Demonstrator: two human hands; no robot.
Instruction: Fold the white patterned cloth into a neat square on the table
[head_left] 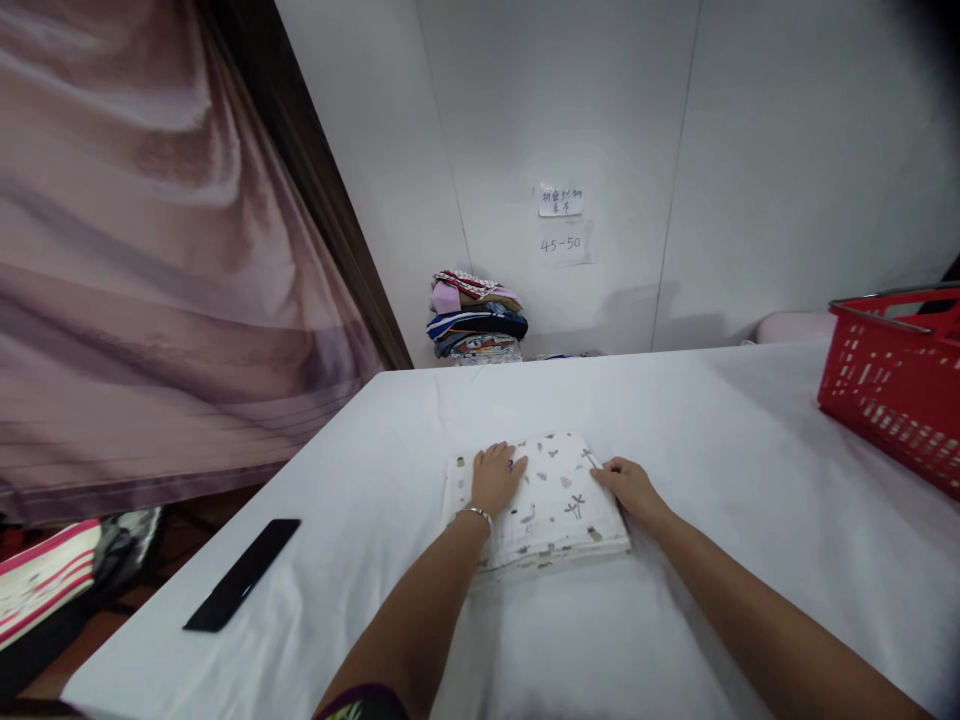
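Note:
A folded white cloth with small printed birds, leaves and palm trees lies flat on the white-covered table. My left hand rests on its left half, palm down with the fingers spread; a ring and a bracelet show on it. At the cloth's right edge, my right hand has thumb and fingers closed on the border of the cloth. The layers of the fold are visible along the near edge.
A flat black object lies on the table's left side. At the right stands a red basket. Folded textiles are piled behind the far edge, below paper signs. A pink curtain hangs on the left.

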